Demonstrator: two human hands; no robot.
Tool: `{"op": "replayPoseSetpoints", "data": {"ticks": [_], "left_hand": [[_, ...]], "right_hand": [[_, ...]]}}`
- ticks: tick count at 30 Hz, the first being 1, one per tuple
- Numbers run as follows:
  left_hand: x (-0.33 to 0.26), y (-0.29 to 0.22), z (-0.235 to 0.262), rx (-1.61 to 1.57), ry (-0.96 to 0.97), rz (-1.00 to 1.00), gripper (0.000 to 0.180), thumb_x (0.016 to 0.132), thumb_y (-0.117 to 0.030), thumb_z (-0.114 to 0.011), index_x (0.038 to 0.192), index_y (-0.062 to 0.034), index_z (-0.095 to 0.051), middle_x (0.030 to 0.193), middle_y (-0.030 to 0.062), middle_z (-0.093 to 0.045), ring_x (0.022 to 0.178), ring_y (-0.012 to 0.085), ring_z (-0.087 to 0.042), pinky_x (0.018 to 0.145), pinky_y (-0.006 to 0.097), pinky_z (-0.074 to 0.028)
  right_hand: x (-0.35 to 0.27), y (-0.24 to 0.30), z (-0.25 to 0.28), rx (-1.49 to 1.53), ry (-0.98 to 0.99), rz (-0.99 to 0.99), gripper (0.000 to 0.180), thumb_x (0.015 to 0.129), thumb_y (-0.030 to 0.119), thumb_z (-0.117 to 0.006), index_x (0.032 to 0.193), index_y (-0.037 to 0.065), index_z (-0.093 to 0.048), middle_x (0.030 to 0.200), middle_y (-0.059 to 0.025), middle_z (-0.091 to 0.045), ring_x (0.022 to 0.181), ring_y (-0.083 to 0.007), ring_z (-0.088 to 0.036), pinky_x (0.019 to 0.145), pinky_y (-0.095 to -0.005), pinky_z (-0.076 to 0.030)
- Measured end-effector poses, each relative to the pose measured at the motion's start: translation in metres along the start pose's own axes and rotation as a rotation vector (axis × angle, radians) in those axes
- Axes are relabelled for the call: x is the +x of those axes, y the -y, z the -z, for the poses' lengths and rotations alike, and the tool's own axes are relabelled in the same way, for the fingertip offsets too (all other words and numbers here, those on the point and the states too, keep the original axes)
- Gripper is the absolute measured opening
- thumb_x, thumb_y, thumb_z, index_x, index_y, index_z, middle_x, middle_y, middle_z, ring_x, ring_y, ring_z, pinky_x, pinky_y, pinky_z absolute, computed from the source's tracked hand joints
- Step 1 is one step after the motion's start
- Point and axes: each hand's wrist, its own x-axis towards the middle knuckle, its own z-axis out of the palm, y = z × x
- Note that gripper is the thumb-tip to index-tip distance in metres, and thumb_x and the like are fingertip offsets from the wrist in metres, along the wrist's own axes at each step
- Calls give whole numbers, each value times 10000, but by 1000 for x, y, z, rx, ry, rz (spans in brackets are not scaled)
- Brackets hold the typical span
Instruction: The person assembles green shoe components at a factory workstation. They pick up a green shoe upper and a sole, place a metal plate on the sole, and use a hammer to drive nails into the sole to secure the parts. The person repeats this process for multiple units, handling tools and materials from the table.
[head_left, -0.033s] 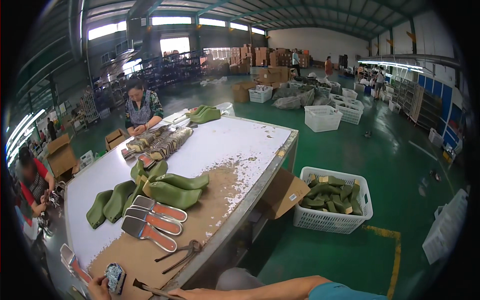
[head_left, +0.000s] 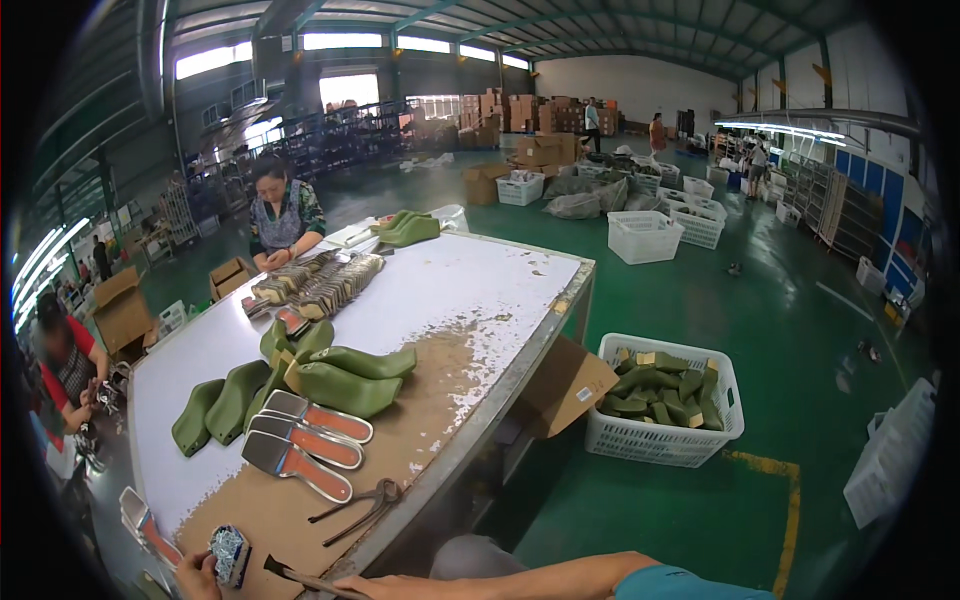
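Observation:
My left hand (head_left: 198,578) is at the lower left, its fingers curled against the rim of a small box of bluish-silver tacks (head_left: 228,552). Whatever it may pinch is too small to make out. My right hand (head_left: 385,587) grips the handle of a hammer (head_left: 318,582), whose dark head lies low over the table's near edge. Lasting pincers (head_left: 365,510) rest beyond it. Orange-and-grey insoles (head_left: 305,455) overlap in a fan, and a few more insoles (head_left: 150,530) lie at the left edge. Behind the fan are several green shoe lasts (head_left: 345,385).
The worktable (head_left: 500,290) has a worn white top. Stacked insoles (head_left: 335,285) and more lasts (head_left: 410,230) are at its far end, where a person (head_left: 285,220) works. A white basket of lasts (head_left: 665,400) and a cardboard box (head_left: 565,385) stand right. Another person (head_left: 70,365) works left.

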Motion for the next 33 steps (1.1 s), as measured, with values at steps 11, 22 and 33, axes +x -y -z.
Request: {"op": "replayPoseSetpoints", "data": {"ticks": [11,22,33], "left_hand": [[-64,20,13,-578,-242,-127,182,889,-19,-684,1060,36,-711,842,60,-684,749,119,-634,683,262,-523],[-222,5,19,-256,-327,-161,122,888,2,-717,1007,-1,-692,941,125,-695,916,242,-683,826,355,-531],[-218,3,-8,-139,-260,-276,149,840,-14,-743,981,-32,-700,1087,148,-723,1046,331,-677,902,411,-536]], "right_hand": [[6,-11,-28,-51,2,-91,499,1015,184,-490,1487,99,-353,1325,-294,-568,1170,-494,-579,980,-513,-516],[0,-7,-32,-50,-69,-201,434,1040,67,-453,1446,19,-309,855,-173,-590,712,-275,-589,687,-387,-483],[-5,-8,-31,-102,-71,-218,428,1039,45,-464,1439,35,-315,873,-196,-593,740,-309,-606,710,-408,-486]]}}
